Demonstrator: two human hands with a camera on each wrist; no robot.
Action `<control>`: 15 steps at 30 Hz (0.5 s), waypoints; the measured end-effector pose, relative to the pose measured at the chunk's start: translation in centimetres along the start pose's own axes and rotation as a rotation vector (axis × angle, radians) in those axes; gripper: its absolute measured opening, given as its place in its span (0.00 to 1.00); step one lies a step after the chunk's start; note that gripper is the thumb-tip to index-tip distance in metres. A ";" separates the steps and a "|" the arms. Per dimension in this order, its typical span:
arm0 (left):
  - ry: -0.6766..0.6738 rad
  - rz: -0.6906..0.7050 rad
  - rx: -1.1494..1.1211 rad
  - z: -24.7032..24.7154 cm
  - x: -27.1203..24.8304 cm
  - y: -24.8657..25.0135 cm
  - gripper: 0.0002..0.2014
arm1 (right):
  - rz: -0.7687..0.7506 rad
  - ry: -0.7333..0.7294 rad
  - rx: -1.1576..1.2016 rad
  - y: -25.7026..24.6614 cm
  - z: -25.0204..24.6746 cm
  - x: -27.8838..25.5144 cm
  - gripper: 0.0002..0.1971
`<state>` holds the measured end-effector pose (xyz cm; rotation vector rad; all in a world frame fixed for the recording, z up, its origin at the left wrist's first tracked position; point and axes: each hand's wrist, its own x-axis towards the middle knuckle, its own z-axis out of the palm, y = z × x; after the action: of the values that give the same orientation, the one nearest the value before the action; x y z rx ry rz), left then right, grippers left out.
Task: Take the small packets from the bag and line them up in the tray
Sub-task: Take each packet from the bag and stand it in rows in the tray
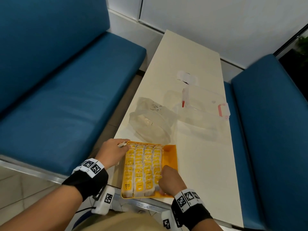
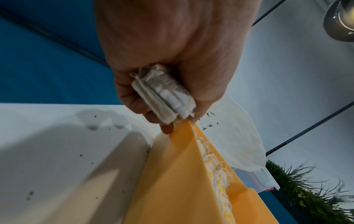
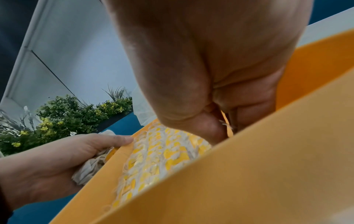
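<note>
Left wrist view is showing the left hand [image 2: 172, 60] clutching a stack of papery white packets [image 2: 164, 95] beside the glossy yellow plastic tray [image 2: 172, 174]; the right hand [image 1: 171, 180] is apparently pinching a packet's string, its fingertips hidden.

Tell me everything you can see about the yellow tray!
The tray is a shallow rectangle that looks like smooth yellow-orange plastic with a low raised rim. It lies flat at the near end of the white table, just in front of a clear plastic bag. Four rows of small packets with yellow tags fill most of it, leaving a bare strip on the right. The left hand, gripping spare packets, touches its far left corner; the right hand reaches into its near right part.
</note>
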<state>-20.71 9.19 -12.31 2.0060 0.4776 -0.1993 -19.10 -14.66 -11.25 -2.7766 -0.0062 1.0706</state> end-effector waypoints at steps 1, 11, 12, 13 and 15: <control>-0.006 0.004 -0.002 0.0 0.0 -0.1 0.11 | 0.004 0.004 0.011 -0.1 0.1 0.0 0.16; -0.021 -0.007 -0.025 0.2 0.4 -0.8 0.15 | 0.020 0.036 0.145 -0.4 -0.1 -0.2 0.13; -0.028 -0.015 -0.025 0.3 0.5 -0.9 0.15 | 0.020 0.038 0.145 -0.5 -0.1 -0.2 0.14; -0.034 -0.023 -0.022 0.2 0.5 -1.0 0.16 | 0.019 0.043 0.135 -0.6 -0.1 -0.2 0.15; -0.027 -0.046 -0.036 -0.2 0.4 -0.8 0.19 | 0.013 0.040 0.127 -0.5 0.0 -0.2 0.18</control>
<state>-20.65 9.83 -12.99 1.9561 0.5065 -0.2440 -19.17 -14.16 -11.02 -2.6876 0.0818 0.9817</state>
